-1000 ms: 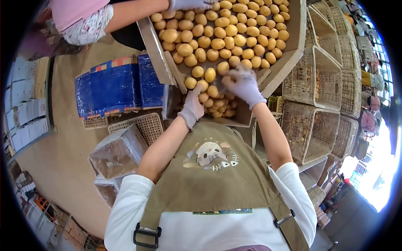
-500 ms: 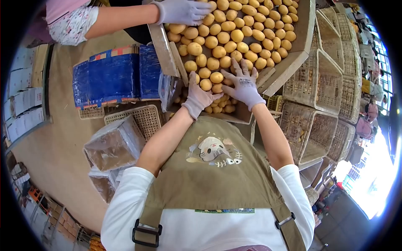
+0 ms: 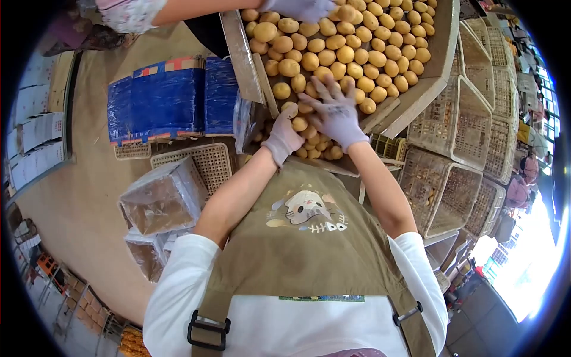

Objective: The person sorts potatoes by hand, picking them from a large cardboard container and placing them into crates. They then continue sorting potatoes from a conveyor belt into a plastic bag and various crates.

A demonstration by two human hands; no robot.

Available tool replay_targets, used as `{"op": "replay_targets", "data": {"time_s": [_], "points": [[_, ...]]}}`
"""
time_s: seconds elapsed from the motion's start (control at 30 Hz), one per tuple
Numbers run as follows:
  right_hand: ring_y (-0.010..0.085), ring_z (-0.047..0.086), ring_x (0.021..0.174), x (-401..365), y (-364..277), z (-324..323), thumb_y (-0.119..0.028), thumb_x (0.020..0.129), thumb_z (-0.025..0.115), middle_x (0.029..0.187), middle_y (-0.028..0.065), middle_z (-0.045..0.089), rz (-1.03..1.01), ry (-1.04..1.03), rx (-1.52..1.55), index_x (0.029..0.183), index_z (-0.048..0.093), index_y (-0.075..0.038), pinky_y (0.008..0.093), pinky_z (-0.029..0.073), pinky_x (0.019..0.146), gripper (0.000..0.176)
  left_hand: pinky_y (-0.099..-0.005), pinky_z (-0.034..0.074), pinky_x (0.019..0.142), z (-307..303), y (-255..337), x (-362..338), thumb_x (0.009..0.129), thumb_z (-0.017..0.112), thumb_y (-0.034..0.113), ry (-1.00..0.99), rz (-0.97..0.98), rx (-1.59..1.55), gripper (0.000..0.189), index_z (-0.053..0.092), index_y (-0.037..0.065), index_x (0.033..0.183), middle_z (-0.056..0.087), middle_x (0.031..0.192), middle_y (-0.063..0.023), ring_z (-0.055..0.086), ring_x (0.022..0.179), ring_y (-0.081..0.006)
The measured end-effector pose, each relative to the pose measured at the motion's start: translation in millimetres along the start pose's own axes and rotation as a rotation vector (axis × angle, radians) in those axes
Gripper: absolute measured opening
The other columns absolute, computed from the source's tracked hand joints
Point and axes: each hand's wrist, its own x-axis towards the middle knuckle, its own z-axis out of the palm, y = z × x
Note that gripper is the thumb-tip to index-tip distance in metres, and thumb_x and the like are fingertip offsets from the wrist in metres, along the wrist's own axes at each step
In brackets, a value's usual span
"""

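Many round to oval, yellow-orange fruits lie in a sorting tray with worn, raised sides. My left hand, in a pale glove, is curled at the tray's near opening around a yellow fruit; some of its fingers are hidden. My right hand, gloved too, lies over the fruits at the opening with its fingers spread, slightly blurred. More fruits sit lower down, between my wrists and beyond my apron.
Another person's gloved hand reaches over the tray's far left. Blue-wrapped cartons and a plastic-covered box stand to the left. Stacked plastic crates line the right side.
My left hand has closed in around a fruit. My right hand has shifted slightly left and stays spread. The other person's hand has moved up and right. The view has shifted slightly.
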Motion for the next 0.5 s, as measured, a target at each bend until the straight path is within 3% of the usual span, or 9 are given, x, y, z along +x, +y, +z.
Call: {"op": "replay_targets", "data": {"time_s": [0.03, 0.07, 0.13, 0.17, 0.23, 0.3, 0.5], "points": [[0.0326, 0.028, 0.148, -11.5, 1.2, -9.6, -0.044, 0.083, 0.067, 0.161, -0.0003, 0.033, 0.081, -0.093, -0.015, 0.135, 0.06, -0.039, 0.0675, 0.015, 0.114, 0.052, -0.0451, 0.046, 0.106, 10.1, 7.5, -11.3, 0.101, 0.049, 0.04, 0.005, -0.032, -0.109, 0.045, 0.052, 0.018, 0.14, 0.055, 0.139, -0.0057, 0.054, 0.125, -0.0232], [0.0316, 0.027, 0.149, -28.9, 5.4, 1.7, -0.044, 0.082, 0.069, 0.162, -0.0017, 0.03, 0.13, -0.149, 0.003, 0.135, 0.06, -0.04, 0.0669, 0.014, 0.115, 0.054, -0.0494, 0.039, 0.112, 30.6, 12.8, -28.8, 0.102, 0.046, 0.043, 0.072, 0.071, 0.054, 0.05, 0.047, 0.017, 0.144, 0.052, 0.143, -0.0058, 0.048, 0.133, -0.023], [0.0302, 0.027, 0.149, -45.0, 6.4, -7.9, -0.043, 0.082, 0.07, 0.164, -0.0027, 0.025, 0.139, -0.4, -0.1, 0.136, 0.06, -0.04, 0.0671, 0.015, 0.116, 0.055, -0.0488, 0.031, 0.116, -18.4, 3.1, 1.6, 0.098, 0.045, 0.059, 0.064, -0.023, -0.085, 0.064, 0.039, 0.018, 0.147, 0.05, 0.145, -0.0033, 0.042, 0.138, -0.0235], [0.0292, 0.027, 0.149, -45.2, 2.3, -11.4, -0.041, 0.082, 0.071, 0.166, -0.0034, 0.02, 0.152, -0.485, -0.135, 0.136, 0.06, -0.039, 0.067, 0.016, 0.116, 0.055, -0.0534, 0.027, 0.117, -35.2, -8.0, 10.2, 0.098, 0.043, 0.062, -0.028, 0.11, 0.208, 0.066, 0.038, 0.02, 0.148, 0.046, 0.149, -0.0033, 0.038, 0.141, -0.0254], [0.0286, 0.027, 0.149, -43.9, 0.3, -12.0, -0.04, 0.082, 0.072, 0.167, -0.0039, 0.018, 0.165, -0.494, -0.112, 0.137, 0.06, -0.038, 0.0667, 0.016, 0.116, 0.056, -0.0636, 0.019, 0.116, 31.3, 10.6, -20.4, 0.096, 0.04, 0.068, 0.161, 0.015, -0.113, 0.071, 0.03, 0.026, 0.152, 0.031, 0.159, -0.0031, 0.027, 0.147, -0.0319], [0.0291, 0.029, 0.148, -47.1, 0.6, -7.8, -0.039, 0.082, 0.072, 0.166, -0.004, 0.02, 0.16, -0.396, -0.07, 0.136, 0.061, -0.035, 0.0663, 0.017, 0.116, 0.055, -0.0636, 0.019, 0.116, 34.1, 12.8, -16.9, 0.094, 0.04, 0.071, 0.2, -0.023, -0.182, 0.074, 0.027, 0.028, 0.154, 0.029, 0.16, -0.0034, 0.027, 0.147, -0.0323], [0.0304, 0.034, 0.144, -52.1, 5.7, -2.0, -0.039, 0.081, 0.072, 0.163, -0.0019, 0.028, 0.143, -0.354, -0.053, 0.132, 0.065, -0.032, 0.0664, 0.02, 0.115, 0.052, -0.0654, 0.018, 0.116, 45.6, 13.3, -18.2, 0.09, 0.04, 0.077, 0.175, -0.06, -0.197, 0.082, 0.025, 0.028, 0.155, 0.026, 0.161, -0.0042, 0.022, 0.149, -0.0343]]}}
